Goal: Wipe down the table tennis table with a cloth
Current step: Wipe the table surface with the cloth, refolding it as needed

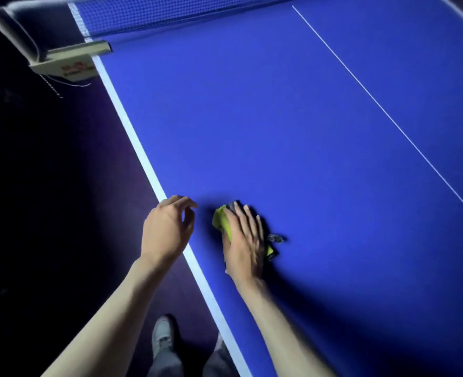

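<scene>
The blue table tennis table point(279, 118) fills most of the view, with a white stripe along its left edge. A yellow-green cloth point(221, 220) with dark trim lies on the surface near that edge. My right hand point(245, 240) lies flat on top of the cloth, fingers straight and spread, pressing it to the table. My left hand point(167, 227) hovers over the white edge stripe just left of the cloth, fingers loosely curled and holding nothing.
The net point(170, 14) crosses the top of the view, clamped by a net post bracket point(70, 58) at the table's left edge. A thin white centre line point(388, 118) runs diagonally. Dark floor lies to the left; my shoe point(162, 336) stands beside the table.
</scene>
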{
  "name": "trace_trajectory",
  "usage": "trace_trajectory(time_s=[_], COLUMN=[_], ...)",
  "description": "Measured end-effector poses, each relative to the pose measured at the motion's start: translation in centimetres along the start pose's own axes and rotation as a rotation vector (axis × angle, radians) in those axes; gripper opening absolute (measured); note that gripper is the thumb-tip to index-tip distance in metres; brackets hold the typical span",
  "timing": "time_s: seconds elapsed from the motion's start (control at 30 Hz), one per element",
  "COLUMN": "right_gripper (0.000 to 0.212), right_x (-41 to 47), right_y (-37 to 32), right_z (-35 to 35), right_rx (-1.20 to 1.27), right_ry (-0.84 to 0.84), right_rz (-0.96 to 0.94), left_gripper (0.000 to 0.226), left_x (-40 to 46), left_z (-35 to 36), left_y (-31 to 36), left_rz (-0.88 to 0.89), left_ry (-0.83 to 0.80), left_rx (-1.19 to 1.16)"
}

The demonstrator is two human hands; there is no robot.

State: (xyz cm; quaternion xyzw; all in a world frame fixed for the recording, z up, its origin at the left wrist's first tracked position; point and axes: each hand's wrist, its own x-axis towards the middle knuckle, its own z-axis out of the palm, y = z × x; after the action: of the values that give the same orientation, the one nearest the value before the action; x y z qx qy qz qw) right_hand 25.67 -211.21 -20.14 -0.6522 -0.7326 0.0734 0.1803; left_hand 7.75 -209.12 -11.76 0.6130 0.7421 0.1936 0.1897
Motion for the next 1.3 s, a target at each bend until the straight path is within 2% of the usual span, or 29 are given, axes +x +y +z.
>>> trace_trajectory(time_s=[0.17, 0.3, 0.4, 0.73, 0.8, 0.9, 0.97, 1.0, 1.13, 1.17, 1.3], right_gripper=[0.047, 0.046, 0.053, 0.053, 0.064, 0.105, 0.115, 0.110, 0.061, 0.056, 0.067], right_x=[-4.1, -4.4, -4.0, 5.4, 6.5, 6.4, 6.4, 6.6, 8.0, 8.5, 11.2], right_y=[-6.7, -8.5, -8.9, -13.7, -13.5, -12.7, -12.2, -12.0, -9.8, -8.9, -4.4], right_z=[2.0, 2.4, 2.8, 6.8, 6.7, 5.5, 5.1, 5.1, 5.2, 5.2, 4.1], right_rx=[0.070, 0.052, 0.001, 0.010, 0.008, 0.047, 0.058, 0.059, 0.090, 0.101, 0.086], right_ry=[0.008, 0.034, 0.016, -0.025, -0.078, -0.203, -0.220, -0.201, -0.049, -0.029, -0.029], right_rz=[0.028, 0.047, 0.039, -0.039, -0.068, -0.097, -0.117, -0.130, -0.154, -0.153, -0.132], left_gripper=[0.023, 0.022, 0.025, 0.025, 0.026, 0.024, 0.021, 0.021, 0.025, 0.027, 0.036], left_x=[-2.0, -2.7, -2.7, -1.3, -0.4, 1.3, 2.5, 3.1, 5.7, 6.3, 9.1], left_z=[-2.9, -4.5, -4.7, -5.5, -5.8, -5.6, -5.1, -4.9, -3.5, -3.2, -1.6], left_y=[-4.1, -7.1, -9.0, -11.0, -11.0, -10.1, -9.1, -8.5, -6.2, -5.6, -2.9], left_rz=[-0.025, -0.007, -0.046, -0.023, -0.027, -0.035, -0.017, 0.000, 0.033, 0.026, 0.031], left_ry=[-0.052, -0.073, -0.065, -0.067, -0.047, -0.040, -0.045, -0.050, -0.064, -0.065, -0.057], left_rx=[-0.050, -0.089, -0.156, -0.176, -0.172, -0.165, -0.150, -0.152, -0.156, -0.160, -0.158])
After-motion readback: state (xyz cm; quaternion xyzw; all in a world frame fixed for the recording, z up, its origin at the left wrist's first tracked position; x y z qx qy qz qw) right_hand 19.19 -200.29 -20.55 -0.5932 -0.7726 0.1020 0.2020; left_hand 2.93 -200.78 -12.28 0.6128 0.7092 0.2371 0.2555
